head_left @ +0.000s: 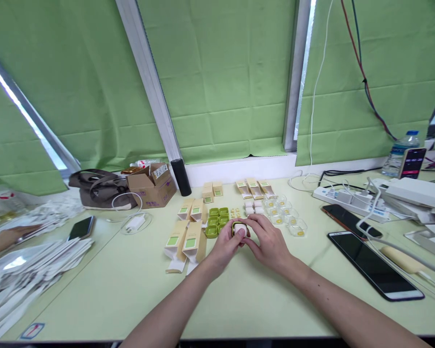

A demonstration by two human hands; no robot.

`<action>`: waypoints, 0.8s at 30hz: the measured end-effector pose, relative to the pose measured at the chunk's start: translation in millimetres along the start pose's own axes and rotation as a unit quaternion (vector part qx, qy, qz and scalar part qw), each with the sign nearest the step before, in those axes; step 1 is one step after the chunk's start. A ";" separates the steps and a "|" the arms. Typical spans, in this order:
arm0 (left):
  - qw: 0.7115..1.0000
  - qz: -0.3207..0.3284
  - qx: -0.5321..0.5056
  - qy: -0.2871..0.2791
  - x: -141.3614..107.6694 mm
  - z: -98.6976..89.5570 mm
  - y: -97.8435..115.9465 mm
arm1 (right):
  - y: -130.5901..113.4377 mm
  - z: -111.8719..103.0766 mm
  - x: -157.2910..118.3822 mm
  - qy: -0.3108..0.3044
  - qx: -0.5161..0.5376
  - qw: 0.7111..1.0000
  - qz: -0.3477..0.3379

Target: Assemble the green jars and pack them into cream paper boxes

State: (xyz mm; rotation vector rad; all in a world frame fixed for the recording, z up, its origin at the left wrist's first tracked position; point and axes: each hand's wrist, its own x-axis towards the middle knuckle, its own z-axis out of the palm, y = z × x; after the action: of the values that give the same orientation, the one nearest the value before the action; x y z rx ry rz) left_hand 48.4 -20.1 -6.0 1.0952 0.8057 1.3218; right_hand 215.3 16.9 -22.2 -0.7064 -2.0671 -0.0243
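In front of me at the middle of the table, my left hand (224, 245) grips a small green square container (234, 225) with a whitish piece (239, 228) inside, its thumb pressing on that piece. My right hand (267, 240) closes on the same container from the other side, fingertips at its rim. Just behind my left hand stand several empty-looking green containers (212, 221) in rows. Small yellowish pieces (235, 211) and white rounded blocks (253, 208) lie beyond my hands. Clear plastic covers (284, 212) with yellow marks are grouped to the right.
Open kraft boxes (195, 239) lie left of the containers, more kraft boxes (253, 188) behind. A cardboard box (154, 186), bag (103, 188) and black cylinder (181, 177) stand back left. Phones (373, 263) and a power strip (342, 198) lie right. Another person's hand (12, 239) rests on white packets (47, 263).
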 end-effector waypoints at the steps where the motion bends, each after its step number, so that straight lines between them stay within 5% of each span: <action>1: 1.000 0.001 0.002 0.001 0.2 -0.5 -0.8 | 0.0 0.2 0.0 0.000 0.001 1.000 0.001; 24: 1.000 0.001 0.010 0.002 -0.5 -1.6 -1.1 | -1.0 -1.1 1.4 0.003 -0.004 1.000 0.001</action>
State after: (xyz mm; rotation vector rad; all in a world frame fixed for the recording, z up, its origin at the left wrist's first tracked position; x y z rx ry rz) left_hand 47.2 -20.3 -7.7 1.1093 0.8223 1.3200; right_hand 215.0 16.4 -20.2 -0.7121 -2.0609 -0.0333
